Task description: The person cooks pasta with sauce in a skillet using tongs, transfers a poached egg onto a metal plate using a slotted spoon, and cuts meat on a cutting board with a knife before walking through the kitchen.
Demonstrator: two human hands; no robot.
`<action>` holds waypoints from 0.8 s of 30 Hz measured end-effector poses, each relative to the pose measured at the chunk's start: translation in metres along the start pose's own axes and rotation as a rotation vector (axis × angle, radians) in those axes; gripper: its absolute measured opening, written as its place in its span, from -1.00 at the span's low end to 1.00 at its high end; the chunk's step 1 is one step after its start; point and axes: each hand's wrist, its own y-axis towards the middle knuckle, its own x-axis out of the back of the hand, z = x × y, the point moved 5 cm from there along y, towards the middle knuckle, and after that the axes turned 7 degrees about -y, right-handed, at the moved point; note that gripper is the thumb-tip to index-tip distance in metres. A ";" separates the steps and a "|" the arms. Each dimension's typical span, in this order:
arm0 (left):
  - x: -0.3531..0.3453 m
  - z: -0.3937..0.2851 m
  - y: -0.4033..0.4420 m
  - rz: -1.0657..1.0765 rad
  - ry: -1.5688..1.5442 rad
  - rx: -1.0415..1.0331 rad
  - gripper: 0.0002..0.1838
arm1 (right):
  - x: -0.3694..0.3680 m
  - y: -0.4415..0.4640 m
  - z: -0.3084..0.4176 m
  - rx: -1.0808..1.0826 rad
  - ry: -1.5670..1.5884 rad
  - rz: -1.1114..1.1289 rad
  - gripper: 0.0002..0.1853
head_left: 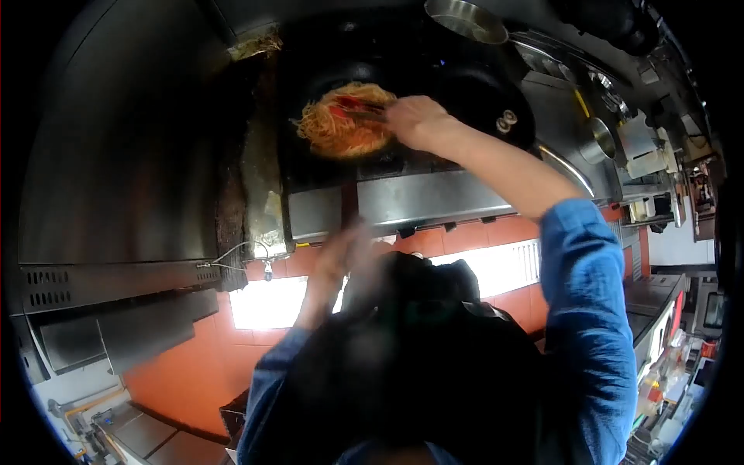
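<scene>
Noodles in a reddish sauce point(341, 136) lie heaped in a dark pan on the stove. My right hand point(418, 122) is closed around dark tongs with red ends point(350, 110), which reach into the noodles. At the near side of the pan, a dark handle point(350, 203) runs over the stove's metal front edge toward me. My left hand point(341, 252) is at the end of that handle, fingers wrapped about it, though motion blurs them. The pan's rim is hard to make out against the black stove.
Right of the noodles is another dark pan with small round pale pieces point(506, 122) and a curved metal handle point(567, 169). A shallow metal pot point(466, 21) stands at the back. Metal containers point(597, 141) line the right side. A grimy metal strip point(263, 178) borders the stove's left.
</scene>
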 end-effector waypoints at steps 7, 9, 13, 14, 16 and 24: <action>0.020 0.018 -0.005 0.098 0.061 0.122 -0.85 | 0.018 -0.048 -0.025 -0.066 -0.081 0.029 -0.79; 0.020 0.016 -0.002 0.021 0.071 0.078 -0.87 | 0.013 -0.026 -0.005 0.017 -0.043 0.020 -0.81; 0.001 0.002 0.004 -0.026 -0.059 0.018 -0.76 | 0.016 -0.034 -0.001 0.085 -0.101 0.057 -0.79; 0.001 0.007 0.001 0.046 -0.050 0.027 -0.76 | 0.020 -0.051 -0.013 0.012 -0.036 0.037 -0.79; -0.006 0.008 -0.010 0.190 -0.032 0.044 -0.76 | 0.026 -0.050 -0.029 -0.052 -0.057 -0.034 -0.77; 0.004 0.018 -0.009 0.089 0.002 0.002 -0.81 | 0.009 -0.041 -0.015 -0.036 -0.011 0.013 -0.79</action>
